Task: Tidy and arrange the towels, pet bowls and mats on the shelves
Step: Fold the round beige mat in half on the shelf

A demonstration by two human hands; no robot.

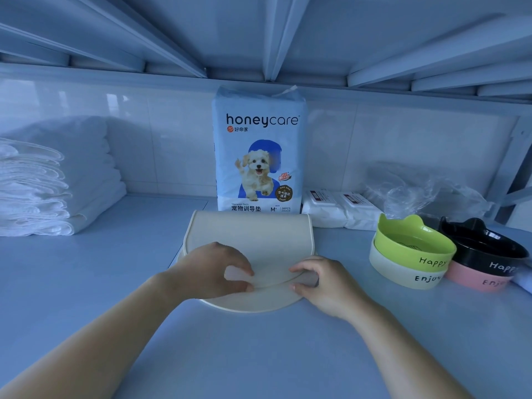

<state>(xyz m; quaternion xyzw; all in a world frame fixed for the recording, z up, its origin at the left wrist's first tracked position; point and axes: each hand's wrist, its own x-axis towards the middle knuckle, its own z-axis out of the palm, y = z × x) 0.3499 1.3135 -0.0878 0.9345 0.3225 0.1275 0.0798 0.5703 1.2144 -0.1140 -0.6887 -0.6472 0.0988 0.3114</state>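
A cream mat [253,234] lies folded over itself at the middle of the shelf. My left hand [210,269] pinches the near edge of its top layer between thumb and fingers. My right hand [322,280] grips the same edge a little to the right. White folded towels [46,185] are stacked at the left. Two stacks of pet bowls stand at the right: a green bowl [414,243] nested in a cream one [403,272], and a black bowl [486,249] nested in a pink one [475,279].
A tall honeycare training-pad pack [259,151] stands upright against the tiled back wall, right behind the mat. Two white wipe packs [339,208] and a crumpled clear plastic bag [426,191] lie at the back right. The upper shelf's underside [259,36] hangs low overhead.
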